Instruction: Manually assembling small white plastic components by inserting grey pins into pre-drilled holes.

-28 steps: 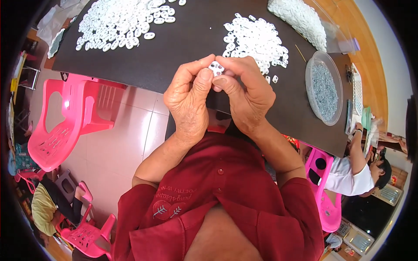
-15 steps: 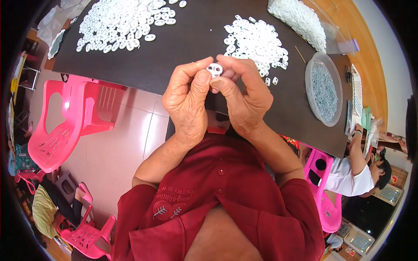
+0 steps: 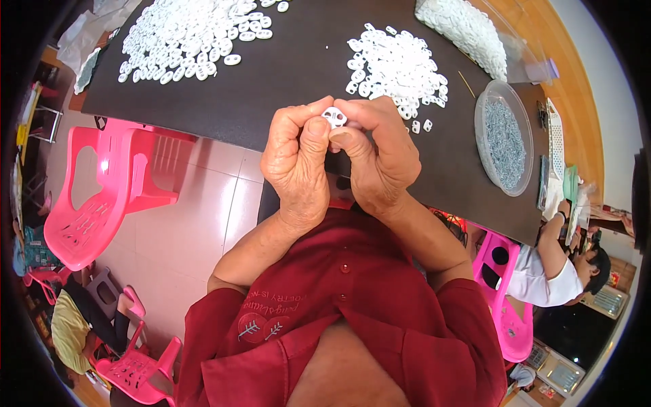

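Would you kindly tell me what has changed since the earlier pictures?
The left hand and right hand drew slightly toward the body with the white piece between them; neither let go. The left white pile, right white pile and round tub stayed put.

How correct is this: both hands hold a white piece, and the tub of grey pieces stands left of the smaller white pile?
Only the side is wrong: the head view shows the tub of grey pieces right of the smaller white pile. Left hand and right hand hold a white piece.
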`<state>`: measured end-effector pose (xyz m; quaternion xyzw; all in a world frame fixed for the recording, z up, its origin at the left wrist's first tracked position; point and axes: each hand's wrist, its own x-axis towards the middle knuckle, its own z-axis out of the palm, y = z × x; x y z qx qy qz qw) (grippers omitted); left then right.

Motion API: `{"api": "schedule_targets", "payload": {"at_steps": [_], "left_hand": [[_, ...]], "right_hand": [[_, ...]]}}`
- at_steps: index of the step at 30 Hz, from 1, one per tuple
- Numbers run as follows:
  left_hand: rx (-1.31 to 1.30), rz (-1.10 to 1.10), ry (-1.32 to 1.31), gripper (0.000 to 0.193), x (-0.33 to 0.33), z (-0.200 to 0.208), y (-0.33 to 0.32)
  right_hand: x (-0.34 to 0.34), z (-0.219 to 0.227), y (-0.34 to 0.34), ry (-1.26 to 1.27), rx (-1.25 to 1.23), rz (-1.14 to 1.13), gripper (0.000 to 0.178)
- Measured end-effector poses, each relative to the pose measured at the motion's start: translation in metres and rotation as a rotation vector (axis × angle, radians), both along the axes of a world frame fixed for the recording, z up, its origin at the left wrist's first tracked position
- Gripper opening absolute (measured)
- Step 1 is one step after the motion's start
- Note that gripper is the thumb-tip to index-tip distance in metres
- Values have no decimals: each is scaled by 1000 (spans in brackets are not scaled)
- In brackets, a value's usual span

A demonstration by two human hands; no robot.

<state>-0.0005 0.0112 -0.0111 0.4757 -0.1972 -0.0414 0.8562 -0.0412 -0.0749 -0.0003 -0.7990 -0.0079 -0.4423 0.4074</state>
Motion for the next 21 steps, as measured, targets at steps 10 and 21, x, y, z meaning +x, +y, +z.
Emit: {"api": "schedule_targets", "payload": {"at_steps": [10, 21], "left_hand": [[6, 29, 22, 17, -4, -8, -9], [142, -110, -21, 24, -1, 6, -3]], "right_hand": [[2, -5, -4, -49, -60, -61, 20], [-10, 12, -16, 53, -53, -72, 24]]}}
